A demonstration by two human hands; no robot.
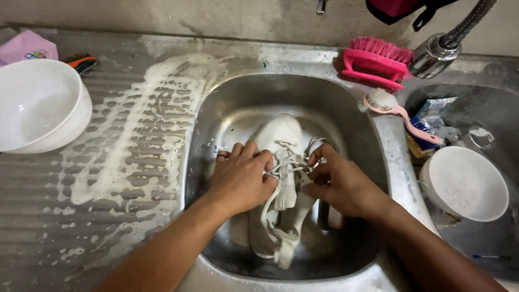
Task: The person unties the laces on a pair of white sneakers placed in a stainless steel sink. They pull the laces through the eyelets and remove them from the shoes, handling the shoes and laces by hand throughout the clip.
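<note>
Gripping laces, curled fingers (both hands), white shoe

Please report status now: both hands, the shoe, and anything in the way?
Left hand grip shut on white sneaker. Right hand pinching its laces. Sneaker lies in steel sink. Nothing blocking.

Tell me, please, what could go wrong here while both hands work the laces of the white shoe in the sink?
The laces look wet, so the right hand could lose its pinch. The left hand wears a ring that might snag a loop. Suds cover the drainboard and may run toward the white bowl.
</note>
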